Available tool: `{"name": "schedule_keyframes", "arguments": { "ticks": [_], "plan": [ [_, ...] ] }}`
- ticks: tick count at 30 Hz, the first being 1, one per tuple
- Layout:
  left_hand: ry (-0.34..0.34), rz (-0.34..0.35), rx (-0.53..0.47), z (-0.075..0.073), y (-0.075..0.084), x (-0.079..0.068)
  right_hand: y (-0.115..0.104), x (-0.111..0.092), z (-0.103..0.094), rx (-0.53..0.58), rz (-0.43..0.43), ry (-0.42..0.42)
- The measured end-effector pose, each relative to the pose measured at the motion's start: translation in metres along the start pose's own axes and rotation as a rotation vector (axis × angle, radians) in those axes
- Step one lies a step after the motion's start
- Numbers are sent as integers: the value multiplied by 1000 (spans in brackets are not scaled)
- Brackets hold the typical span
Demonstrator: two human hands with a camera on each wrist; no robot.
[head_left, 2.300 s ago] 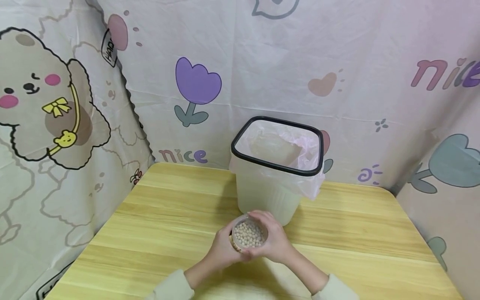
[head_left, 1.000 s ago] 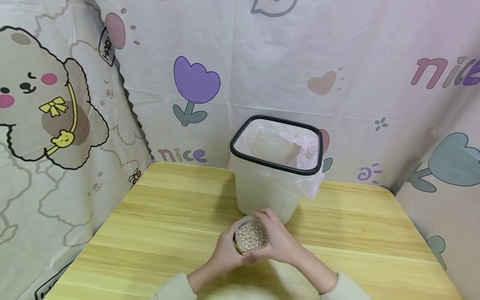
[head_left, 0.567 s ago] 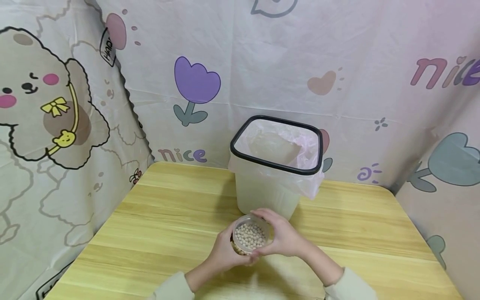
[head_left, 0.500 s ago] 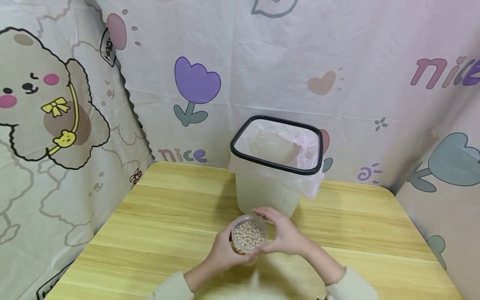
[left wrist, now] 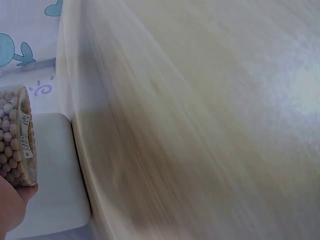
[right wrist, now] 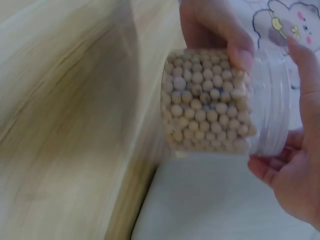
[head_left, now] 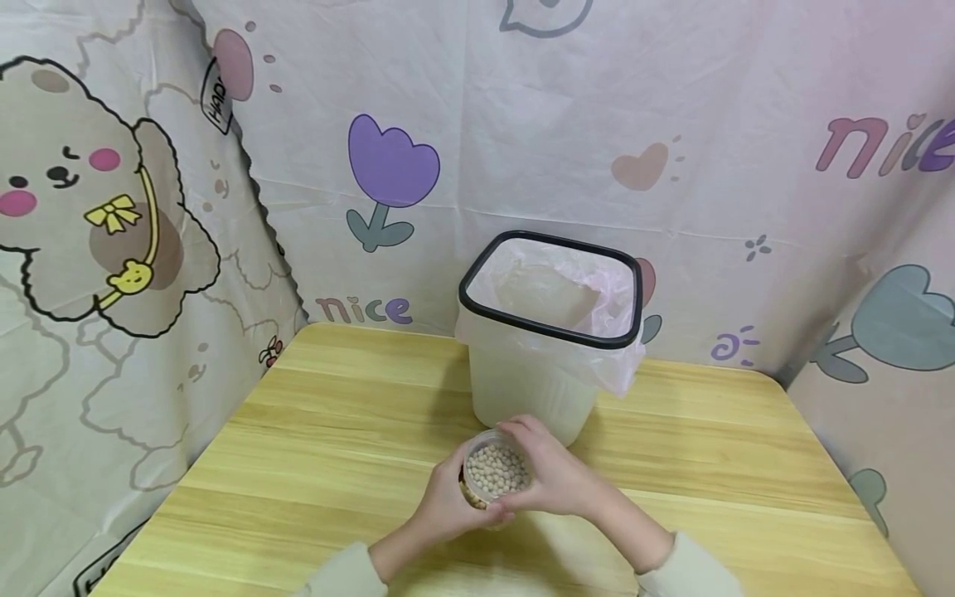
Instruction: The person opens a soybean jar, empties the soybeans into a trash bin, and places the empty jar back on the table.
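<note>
Both hands hold a clear plastic jar (head_left: 496,473) of small beige beads above the table, its top tilted toward the head camera. My left hand (head_left: 446,504) grips the jar's body from the left, with its thumb along the side in the right wrist view. My right hand (head_left: 554,474) curls around the clear ridged lid (right wrist: 270,105), fingers on the far side and thumb on the near side. The left wrist view shows the jar's base with a printed label (left wrist: 26,135). Much of the jar's side is hidden behind the hands in the head view.
A whitish waste bin (head_left: 522,394) with a black rim (head_left: 552,332) and a pale pink liner bag (head_left: 615,365) stands just beyond the hands. The wood-patterned table (head_left: 313,448) meets a printed cloth backdrop (head_left: 537,124) behind and at both sides.
The right hand has loosened and re-closed around the lid; half a second ago its palm stood farther from the lid. The jar has shifted only slightly. The bin has stayed put.
</note>
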State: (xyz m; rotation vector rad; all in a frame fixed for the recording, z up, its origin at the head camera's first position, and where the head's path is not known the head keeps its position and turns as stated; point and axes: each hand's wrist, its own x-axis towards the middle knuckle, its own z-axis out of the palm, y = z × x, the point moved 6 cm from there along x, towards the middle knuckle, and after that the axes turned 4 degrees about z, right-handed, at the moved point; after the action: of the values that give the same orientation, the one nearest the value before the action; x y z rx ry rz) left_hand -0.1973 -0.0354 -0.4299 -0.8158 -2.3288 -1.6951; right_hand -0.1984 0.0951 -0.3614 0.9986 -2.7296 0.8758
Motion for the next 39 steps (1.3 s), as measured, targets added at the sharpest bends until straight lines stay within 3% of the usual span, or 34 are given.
{"name": "schedule_keyframes", "arguments": {
  "ticks": [4,14,21,23,34,39],
  "plan": [
    [2,20,9,0,2,0,-3,1,0,-24,-3,3],
    [6,30,24,1,2,-1,-2,0,-5,122,-38,-67],
    [13,75,24,2,2,-1,-5,-1,-3,-74,-17,-18],
    [14,87,30,2,2,-1,-6,-1,-3,-84,-10,-23],
    [-20,46,10,2,0,-3,-8,0,-7,54,-76,-86],
    [-65,64,-29,2,-1,-3,-7,-2,-12,93,-85,-100]
  ]
}}
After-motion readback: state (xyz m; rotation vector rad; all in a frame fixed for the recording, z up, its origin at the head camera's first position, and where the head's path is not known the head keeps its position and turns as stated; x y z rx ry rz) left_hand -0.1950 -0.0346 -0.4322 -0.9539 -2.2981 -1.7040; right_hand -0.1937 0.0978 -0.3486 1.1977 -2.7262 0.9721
